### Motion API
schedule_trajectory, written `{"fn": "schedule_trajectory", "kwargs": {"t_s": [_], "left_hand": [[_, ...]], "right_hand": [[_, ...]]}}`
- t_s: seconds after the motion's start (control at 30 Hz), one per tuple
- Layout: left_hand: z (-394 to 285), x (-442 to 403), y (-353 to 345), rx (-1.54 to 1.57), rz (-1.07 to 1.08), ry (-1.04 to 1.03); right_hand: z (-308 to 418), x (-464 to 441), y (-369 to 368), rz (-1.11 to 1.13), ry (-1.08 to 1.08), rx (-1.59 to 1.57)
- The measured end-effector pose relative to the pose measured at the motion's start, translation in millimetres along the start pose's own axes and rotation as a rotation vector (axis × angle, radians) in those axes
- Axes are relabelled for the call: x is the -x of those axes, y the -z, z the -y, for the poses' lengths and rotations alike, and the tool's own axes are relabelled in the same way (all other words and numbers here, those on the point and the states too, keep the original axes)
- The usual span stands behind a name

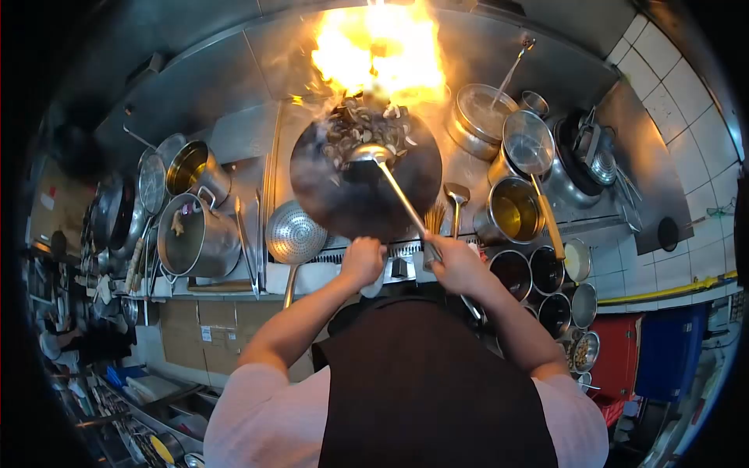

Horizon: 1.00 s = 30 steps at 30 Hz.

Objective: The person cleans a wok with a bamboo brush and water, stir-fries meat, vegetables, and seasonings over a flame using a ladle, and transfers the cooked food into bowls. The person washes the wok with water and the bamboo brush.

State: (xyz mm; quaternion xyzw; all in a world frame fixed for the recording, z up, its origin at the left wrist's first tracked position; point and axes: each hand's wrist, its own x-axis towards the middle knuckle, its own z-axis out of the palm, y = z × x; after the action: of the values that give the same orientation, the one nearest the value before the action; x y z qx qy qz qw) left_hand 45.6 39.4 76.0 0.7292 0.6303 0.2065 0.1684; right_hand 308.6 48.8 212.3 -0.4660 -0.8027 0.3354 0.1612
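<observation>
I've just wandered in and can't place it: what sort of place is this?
Most likely a commercial kitchen, perhaps a restaurant's. Tall flames leap at the far side of a big wok, a perforated skimmer lies nearby, and a large stockpot stands among other pots.

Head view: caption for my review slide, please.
Right hand holds a ladle over a smoking wok, left hand at its near rim, flames beyond.

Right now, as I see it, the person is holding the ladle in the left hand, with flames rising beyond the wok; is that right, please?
Not quite: the ladle is in the right hand, not the left hand, as the head view shows. Flames do rise beyond the wok.
</observation>
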Motion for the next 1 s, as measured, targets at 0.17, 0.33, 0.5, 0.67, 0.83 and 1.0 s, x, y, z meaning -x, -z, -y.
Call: {"fn": "schedule_trajectory", "kwargs": {"t_s": [0.17, 0.33, 0.5, 0.67, 0.83, 1.0], "left_hand": [[-32, -21, 79, 0.042, -0.124, -0.048], [12, -52, 24, 0.019, -0.127, -0.032], [-20, 10, 54, -0.003, 0.308, 0.142], [-30, -39, 102, 0.11, 0.036, -0.009], [9, -48, 29, -0.084, -0.114, -0.005], [-27, 17, 69, 0.101, 0.277, 0.036]], "right_hand": [[45, 29, 54, 0.219, -0.097, -0.059], [36, -18, 21, 0.141, -0.137, 0.086], [42, 3, 24, 0.05, -0.009, 0.04], [64, 22, 66, 0.254, -0.074, 0.078], [43, -20, 9, 0.173, -0.143, 0.122], [53, 4, 28, 0.166, -0.083, 0.08]]}}
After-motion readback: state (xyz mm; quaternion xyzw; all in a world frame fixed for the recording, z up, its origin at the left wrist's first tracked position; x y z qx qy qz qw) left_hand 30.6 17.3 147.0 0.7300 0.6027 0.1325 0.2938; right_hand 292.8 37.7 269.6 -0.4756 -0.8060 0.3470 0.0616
